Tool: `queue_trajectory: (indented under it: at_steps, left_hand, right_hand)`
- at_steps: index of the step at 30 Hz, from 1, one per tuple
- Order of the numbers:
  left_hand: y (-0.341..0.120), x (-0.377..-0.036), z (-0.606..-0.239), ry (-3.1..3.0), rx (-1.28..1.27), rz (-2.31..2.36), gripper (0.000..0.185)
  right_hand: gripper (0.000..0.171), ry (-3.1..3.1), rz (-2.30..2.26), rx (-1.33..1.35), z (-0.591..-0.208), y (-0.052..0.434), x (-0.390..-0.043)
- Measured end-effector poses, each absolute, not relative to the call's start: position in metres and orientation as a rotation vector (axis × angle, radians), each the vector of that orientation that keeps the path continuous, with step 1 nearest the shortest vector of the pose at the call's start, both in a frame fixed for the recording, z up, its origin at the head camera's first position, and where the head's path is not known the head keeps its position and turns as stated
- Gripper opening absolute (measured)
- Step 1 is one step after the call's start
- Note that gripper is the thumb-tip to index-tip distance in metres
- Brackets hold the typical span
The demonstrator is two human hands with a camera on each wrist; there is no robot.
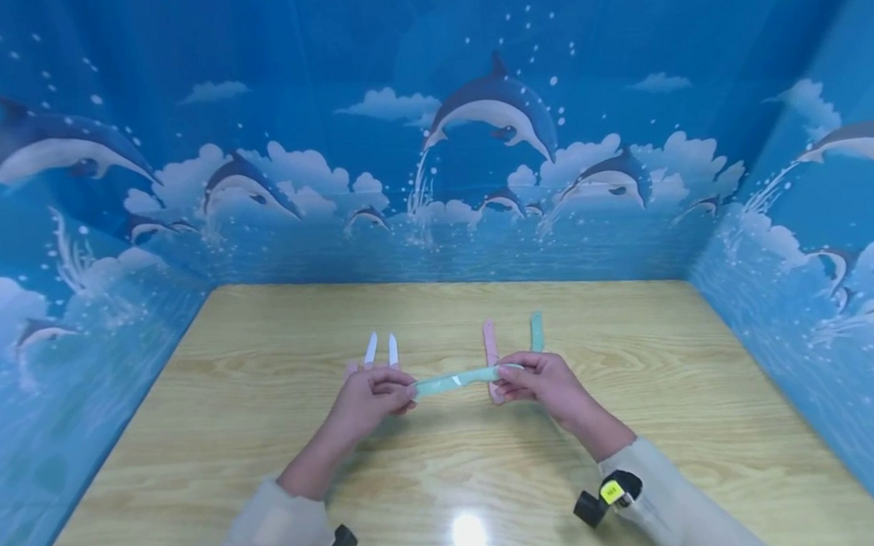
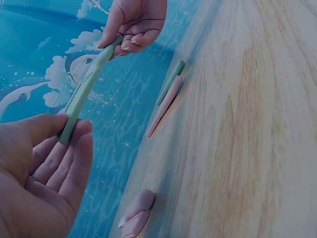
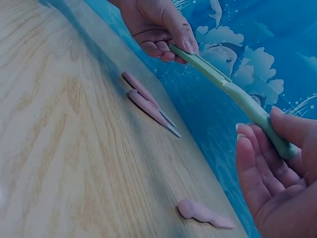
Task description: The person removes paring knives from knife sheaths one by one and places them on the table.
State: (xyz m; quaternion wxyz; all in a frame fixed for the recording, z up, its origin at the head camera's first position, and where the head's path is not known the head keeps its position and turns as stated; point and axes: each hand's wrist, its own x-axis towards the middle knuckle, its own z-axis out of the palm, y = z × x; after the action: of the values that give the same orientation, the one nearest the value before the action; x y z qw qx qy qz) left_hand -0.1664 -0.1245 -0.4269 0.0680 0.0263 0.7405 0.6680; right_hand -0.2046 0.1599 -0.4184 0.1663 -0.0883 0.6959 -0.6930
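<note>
A green knife point(image 1: 454, 381) in a matching sheath is held level above the table between both hands. My left hand point(image 1: 370, 401) pinches the sheath end between thumb and fingers. At the other end, my right hand point(image 1: 545, 383) grips the rounded handle, clearest in the right wrist view on the green knife point(image 3: 247, 104). No bare blade shows on it. Beyond the left hand lie two knives with white blades point(image 1: 371, 348) and pink handles point(image 3: 146, 106). Near the right hand lies a long pink piece point(image 1: 489, 341), resembling a sheathed knife, beside a green one point(image 1: 536, 331) partly hidden by that hand.
The wooden table point(image 1: 449, 464) has a light grain and reflects a lamp near its front. Blue dolphin-printed curtains point(image 1: 315, 247) enclose the back and both sides. Dark wrist cameras point(image 1: 590, 508) are worn on the sleeves.
</note>
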Motion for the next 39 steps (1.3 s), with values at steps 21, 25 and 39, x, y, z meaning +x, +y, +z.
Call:
queue_trajectory:
  at_steps: [21, 25, 39]
  left_hand:
    - [-0.106, -0.155, -0.411, 3.462, 1.031, 0.766, 0.078]
    - [-0.099, -0.153, -0.412, 3.433, 1.09, 0.705, 0.068]
    - [-0.09, -0.153, -0.418, 3.395, 1.038, 0.748, 0.027]
  right_hand:
    - [0.027, 1.962, -1.984, -0.262, -0.425, 0.155, -0.2]
    - [0.025, 1.95, -2.0, -0.266, -0.427, 0.154, -0.199]
    - [0.026, 1.932, -1.99, -0.276, -0.428, 0.154, -0.196]
